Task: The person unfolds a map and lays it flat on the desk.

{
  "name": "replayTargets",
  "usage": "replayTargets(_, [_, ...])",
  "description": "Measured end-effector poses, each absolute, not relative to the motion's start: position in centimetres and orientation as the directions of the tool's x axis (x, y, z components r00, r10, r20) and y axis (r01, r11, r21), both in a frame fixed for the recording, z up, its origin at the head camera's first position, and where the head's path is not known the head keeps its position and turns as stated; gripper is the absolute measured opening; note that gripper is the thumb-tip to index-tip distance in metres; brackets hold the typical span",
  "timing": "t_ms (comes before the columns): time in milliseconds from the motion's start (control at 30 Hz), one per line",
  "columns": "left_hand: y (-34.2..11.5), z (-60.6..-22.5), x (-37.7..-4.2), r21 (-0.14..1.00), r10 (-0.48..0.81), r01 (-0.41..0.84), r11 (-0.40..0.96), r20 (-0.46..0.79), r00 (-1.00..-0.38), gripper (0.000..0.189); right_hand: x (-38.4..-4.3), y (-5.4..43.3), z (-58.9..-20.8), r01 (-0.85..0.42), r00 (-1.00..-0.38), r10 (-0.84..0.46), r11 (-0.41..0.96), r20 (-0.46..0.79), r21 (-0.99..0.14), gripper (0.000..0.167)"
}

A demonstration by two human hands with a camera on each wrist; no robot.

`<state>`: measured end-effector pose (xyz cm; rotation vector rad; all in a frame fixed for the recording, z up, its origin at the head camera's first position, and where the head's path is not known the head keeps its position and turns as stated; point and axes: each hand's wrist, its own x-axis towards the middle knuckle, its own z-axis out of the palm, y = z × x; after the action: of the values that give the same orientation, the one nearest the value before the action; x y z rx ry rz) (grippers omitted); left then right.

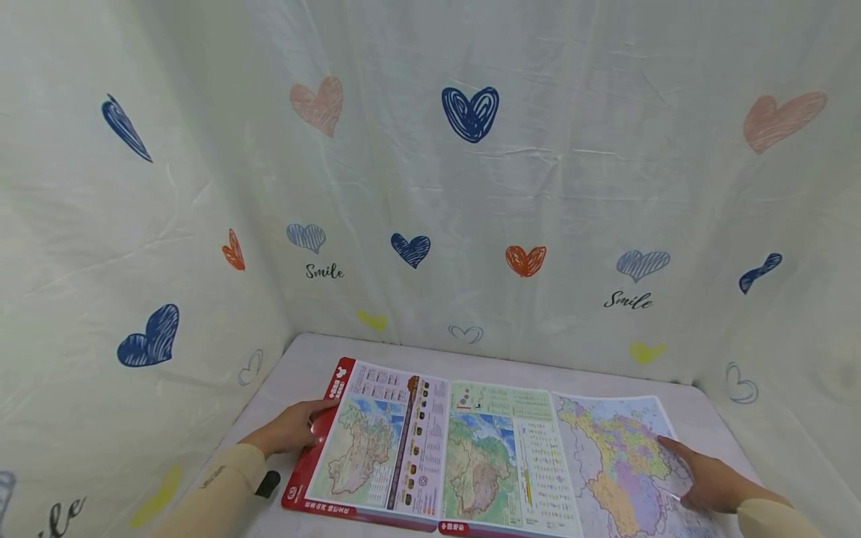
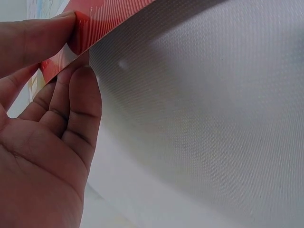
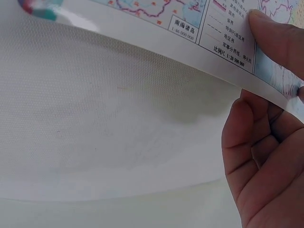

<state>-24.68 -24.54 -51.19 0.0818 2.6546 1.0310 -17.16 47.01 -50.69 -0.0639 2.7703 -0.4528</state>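
Note:
A folding map sheet [image 1: 480,456] lies spread in several panels across the table, with a red border along its left side. On that red edge [image 2: 111,21] my left hand [image 1: 292,427] pinches the sheet, thumb on top and fingers curled underneath. At the far right panel, a coloured map, my right hand [image 1: 716,478] grips the outer edge. In the right wrist view the thumb presses the printed face of the map panel [image 3: 228,52] while curled fingers sit below it. The underside of the sheet is hidden in the head view.
Beneath the map is a pale table [image 1: 511,366] with rounded corners. A white curtain [image 1: 572,187] printed with hearts and "Smile" encloses the back and both sides. A small black object [image 1: 267,484] shows beside the left sleeve.

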Motion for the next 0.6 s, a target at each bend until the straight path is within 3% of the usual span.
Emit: replayTargets(600, [-24.28,-51.16,-24.49,0.668,0.161,-0.038,0.743,-0.233,-0.959,0.082,-17.35,47.27,-51.14,0.046,-0.936,-0.069,0.948,-0.345,-0.315,0.096])
